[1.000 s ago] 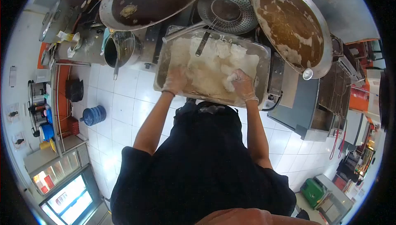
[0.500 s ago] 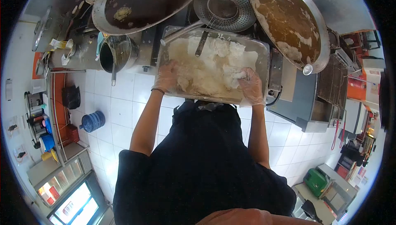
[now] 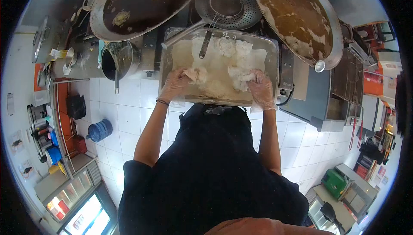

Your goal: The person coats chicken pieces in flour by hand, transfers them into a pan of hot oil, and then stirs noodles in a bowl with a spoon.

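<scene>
A rectangular metal tray (image 3: 275,58) of white flour (image 3: 215,76) lies before me, with several flour-coated pieces (image 3: 228,47) at its far side. My left hand (image 3: 174,84), in a clear plastic glove, is closed on a flour-coated piece (image 3: 197,75) that looks like chicken. Over the tray's right half, my gloved right hand (image 3: 260,88) grips another such piece (image 3: 239,78) by its end. A strainer's dark handle (image 3: 205,44) reaches over the far rim of the tray.
Behind the tray sits a perforated metal strainer (image 3: 247,7). A wide pan of dark oil (image 3: 142,9) stands at the back left, and another of foaming brown oil (image 3: 297,17) at the back right. A deep pot (image 3: 129,60) is left of the tray; a blue water bottle (image 3: 100,130) lies on the floor.
My left hand has come up out of the flour at the tray's left, now with a coated piece in it. My right hand keeps its piece in nearly the same place.
</scene>
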Demonstrator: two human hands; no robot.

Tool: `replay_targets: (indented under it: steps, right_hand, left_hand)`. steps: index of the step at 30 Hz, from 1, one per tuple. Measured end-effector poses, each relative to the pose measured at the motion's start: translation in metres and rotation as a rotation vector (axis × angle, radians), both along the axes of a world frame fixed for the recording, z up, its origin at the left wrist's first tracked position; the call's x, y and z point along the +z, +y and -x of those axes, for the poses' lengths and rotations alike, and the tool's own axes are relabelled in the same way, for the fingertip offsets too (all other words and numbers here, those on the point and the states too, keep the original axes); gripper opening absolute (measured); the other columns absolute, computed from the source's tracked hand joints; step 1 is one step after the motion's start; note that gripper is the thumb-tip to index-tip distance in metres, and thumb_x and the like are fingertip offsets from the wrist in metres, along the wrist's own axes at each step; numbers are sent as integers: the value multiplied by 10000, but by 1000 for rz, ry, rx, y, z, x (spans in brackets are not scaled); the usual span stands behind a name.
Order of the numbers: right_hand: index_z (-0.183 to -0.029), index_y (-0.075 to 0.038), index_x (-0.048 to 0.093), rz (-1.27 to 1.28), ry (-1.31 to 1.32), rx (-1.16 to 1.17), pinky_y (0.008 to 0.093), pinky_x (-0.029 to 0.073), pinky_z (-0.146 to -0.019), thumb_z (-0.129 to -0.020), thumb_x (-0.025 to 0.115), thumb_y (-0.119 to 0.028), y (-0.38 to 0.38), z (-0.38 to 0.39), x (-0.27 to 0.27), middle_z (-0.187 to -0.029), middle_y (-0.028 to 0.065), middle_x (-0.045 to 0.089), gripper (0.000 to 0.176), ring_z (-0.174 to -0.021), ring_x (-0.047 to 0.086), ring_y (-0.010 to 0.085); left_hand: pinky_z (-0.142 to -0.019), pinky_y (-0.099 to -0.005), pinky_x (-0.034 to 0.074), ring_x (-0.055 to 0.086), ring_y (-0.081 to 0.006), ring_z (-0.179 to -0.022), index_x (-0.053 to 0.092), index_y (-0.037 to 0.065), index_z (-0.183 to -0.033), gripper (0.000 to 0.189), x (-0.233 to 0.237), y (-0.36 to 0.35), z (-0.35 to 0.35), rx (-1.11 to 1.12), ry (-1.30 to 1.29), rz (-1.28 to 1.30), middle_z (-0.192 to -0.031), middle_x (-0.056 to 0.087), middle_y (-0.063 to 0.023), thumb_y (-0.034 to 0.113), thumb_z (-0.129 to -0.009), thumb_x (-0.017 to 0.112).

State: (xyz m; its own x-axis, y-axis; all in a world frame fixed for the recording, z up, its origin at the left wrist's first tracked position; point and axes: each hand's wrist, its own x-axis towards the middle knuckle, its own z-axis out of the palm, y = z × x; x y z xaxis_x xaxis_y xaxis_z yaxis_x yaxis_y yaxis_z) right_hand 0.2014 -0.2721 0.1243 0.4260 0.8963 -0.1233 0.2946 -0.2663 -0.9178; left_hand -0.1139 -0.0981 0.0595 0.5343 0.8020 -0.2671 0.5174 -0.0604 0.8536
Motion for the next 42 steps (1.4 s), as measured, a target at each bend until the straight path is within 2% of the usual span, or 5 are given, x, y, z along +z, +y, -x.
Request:
replay_targets:
  steps: [5, 20, 26, 32, 42]
  right_hand:
    - [-1182, -55, 633, -13, -21, 10, 259, 512, -691, -860, 652, 32, 0, -1, -9, -1000, 14, 640, 334, -847, 574, 75]
    - [-1174, -45, 636, 178, -267, 24, 420, 528, -898, -788, 641, -35, -13, -21, -8, -1118, 182, 689, 386, -1029, 663, 387]
    - [-1200, -36, 653, 138, -311, 38, 415, 530, -914, -799, 629, -49, -22, -19, -19, -1156, 205, 688, 403, -1041, 674, 370]
    - [-1200, -38, 653, 163, -241, 4, 414, 535, -910, -789, 637, -51, -27, -16, -10, -1136, 196, 697, 411, -1000, 681, 353]
    - [-1173, -124, 671, 91, -436, -17, 459, 531, -888, -847, 642, -150, -26, -10, -35, -1124, 194, 699, 328, -1031, 673, 387]
  left_hand:
    - [-707, -286, 540, 664, -122, -800, 662, -5, -1181, 315, -9, -23, -21, 167, -291, 198, -857, 687, -91, 121, -894, 629]
    - [-1059, -386, 472, 566, -305, -1268, 575, 69, -1288, 468, -4, -18, -43, -41, 22, -171, -1340, 576, -174, 64, -826, 648]
    - [-1012, -428, 494, 592, -360, -1183, 615, 101, -1291, 479, -20, -17, -68, -37, 5, -607, -1283, 601, -183, 91, -816, 670]
    - [-895, -420, 522, 640, -334, -1025, 667, 59, -1211, 414, 24, 5, -68, -124, 107, -100, -1190, 649, -175, 155, -815, 735]
    - [-822, -437, 520, 637, -340, -932, 598, 40, -1150, 409, -2, -1, -70, -205, 120, -280, -1024, 641, -146, 184, -794, 737]
